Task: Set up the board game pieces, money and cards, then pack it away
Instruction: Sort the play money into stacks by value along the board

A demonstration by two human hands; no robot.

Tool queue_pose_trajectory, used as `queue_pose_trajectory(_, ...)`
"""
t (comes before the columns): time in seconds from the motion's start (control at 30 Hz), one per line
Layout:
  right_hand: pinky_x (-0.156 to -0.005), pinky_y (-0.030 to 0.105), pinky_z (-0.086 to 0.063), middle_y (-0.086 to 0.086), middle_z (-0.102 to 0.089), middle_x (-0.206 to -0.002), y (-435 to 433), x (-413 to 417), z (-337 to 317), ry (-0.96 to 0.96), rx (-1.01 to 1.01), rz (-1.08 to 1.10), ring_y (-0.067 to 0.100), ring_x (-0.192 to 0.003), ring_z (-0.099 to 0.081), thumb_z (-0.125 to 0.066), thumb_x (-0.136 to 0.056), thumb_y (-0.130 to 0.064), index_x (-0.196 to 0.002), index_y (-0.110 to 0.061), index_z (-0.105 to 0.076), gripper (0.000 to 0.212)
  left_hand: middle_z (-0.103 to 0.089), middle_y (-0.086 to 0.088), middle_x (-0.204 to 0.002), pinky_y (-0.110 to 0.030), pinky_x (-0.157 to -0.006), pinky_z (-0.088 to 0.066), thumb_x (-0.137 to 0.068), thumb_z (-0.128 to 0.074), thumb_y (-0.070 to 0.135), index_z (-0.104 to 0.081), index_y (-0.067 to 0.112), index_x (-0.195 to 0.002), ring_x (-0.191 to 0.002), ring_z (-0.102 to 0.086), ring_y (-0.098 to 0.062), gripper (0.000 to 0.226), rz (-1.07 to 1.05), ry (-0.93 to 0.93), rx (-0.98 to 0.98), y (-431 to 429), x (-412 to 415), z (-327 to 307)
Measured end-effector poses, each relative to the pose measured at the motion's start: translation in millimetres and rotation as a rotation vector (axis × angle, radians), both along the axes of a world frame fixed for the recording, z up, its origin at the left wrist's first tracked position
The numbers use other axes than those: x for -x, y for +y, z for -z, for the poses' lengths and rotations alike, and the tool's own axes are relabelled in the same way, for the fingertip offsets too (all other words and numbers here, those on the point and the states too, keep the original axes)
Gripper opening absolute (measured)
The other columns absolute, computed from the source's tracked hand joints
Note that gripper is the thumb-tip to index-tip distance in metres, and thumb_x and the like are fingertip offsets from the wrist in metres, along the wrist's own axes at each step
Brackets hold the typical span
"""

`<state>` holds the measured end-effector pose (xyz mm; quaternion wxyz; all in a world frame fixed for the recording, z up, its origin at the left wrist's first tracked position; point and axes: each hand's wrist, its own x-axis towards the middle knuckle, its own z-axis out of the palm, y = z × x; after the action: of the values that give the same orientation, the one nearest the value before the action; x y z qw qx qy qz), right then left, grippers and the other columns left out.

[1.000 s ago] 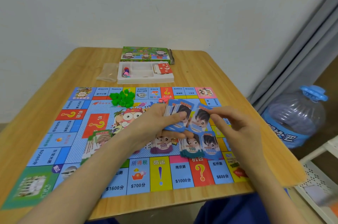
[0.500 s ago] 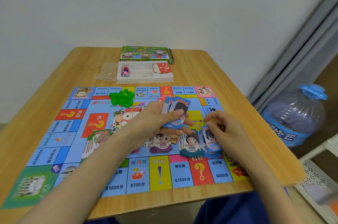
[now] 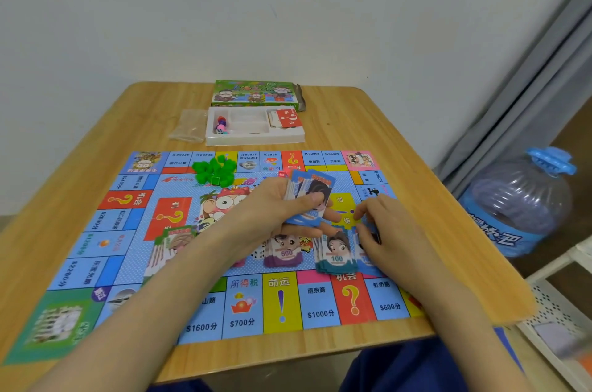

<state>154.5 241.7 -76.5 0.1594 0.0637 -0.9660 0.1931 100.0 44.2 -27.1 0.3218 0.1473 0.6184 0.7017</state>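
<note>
Play money [image 3: 285, 252], dealt into piles on board [image 3: 134, 250].
Left hand [image 3: 269, 209] grips blue note stack [image 3: 309, 196] as supply; right hand [image 3: 394, 231] on rightmost pile [image 3: 365, 263], pinching or released: cannot tell.

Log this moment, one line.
step: sorting money | left hand: holds blue note stack | right hand: at blue pile, grip unclear | 500 pile, 100 pile: on board

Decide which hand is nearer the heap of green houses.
Left. The left hand, holding blue notes, lies just right of the green houses; the right hand is farther right.
</note>
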Motion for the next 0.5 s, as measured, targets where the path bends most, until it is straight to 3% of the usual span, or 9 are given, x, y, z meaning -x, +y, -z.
queue_pose_trajectory(0.1, -0.069, 0.016, -0.037, -0.012, -0.043, -0.094, 1.4, 1.7, 3.1, 0.039, 0.012, 0.016, 0.003, -0.086, -0.043, -0.057, -0.091, -0.019, -0.1, -0.023, -0.053, 0.011, -0.075, -0.009, -0.084, -0.018, -0.053, -0.055, -0.089, -0.055, 0.014, -0.061, 0.004, -0.099, -0.071, -0.073, -0.02, 0.015, 0.006, 0.001, -0.003, -0.2, -0.8, -0.7)
queue_pose_trajectory(0.27, -0.082, 0.006, -0.034, -0.014, -0.051, -0.104, -4.6, -5.1, -12.0, 0.233, 0.335, -0.143, -0.002, -0.098, -0.048, -0.048, -0.09, -0.025, -0.107, -0.028, -0.049, 0.017, -0.075, -0.006, -0.083, -0.018, -0.054, -0.056, -0.089, -0.057, 0.012, -0.062, 0.011, -0.098, -0.069, -0.073, -0.019, 0.01, 0.024, 0.026, 0.024, 0.0, -1.9, 0.2)
queue_pose_trajectory(0.4, -0.098, 0.013, -0.036, -0.01, -0.048, -0.132, -9.2, -9.9, -15.7, 0.136, 0.38, -0.378, 0.006, -0.125, -0.044, -0.044, -0.091, -0.024, -0.131, -0.031, -0.045, 0.04, -0.075, -0.004, -0.082, -0.021, -0.059, -0.058, -0.079, -0.066, 0.016, -0.063, 0.016, -0.098, -0.07, -0.073, -0.021, 0.019, 0.036, 0.094, 0.08, 0.5, -1.4, 0.8)
queue_pose_trajectory(0.5, -0.1, 0.012, -0.035, -0.024, -0.042, -0.136, -9.2, -9.4, -12.4, 0.11, 0.363, -0.396, 0.002, -0.13, -0.038, -0.044, -0.091, -0.026, -0.131, -0.032, -0.047, 0.041, -0.075, -0.004, -0.084, -0.023, -0.061, -0.059, -0.07, -0.068, 0.022, -0.064, 0.016, -0.097, -0.075, -0.073, -0.024, 0.029, 0.039, 0.112, 0.097, 0.6, -1.5, 0.7)
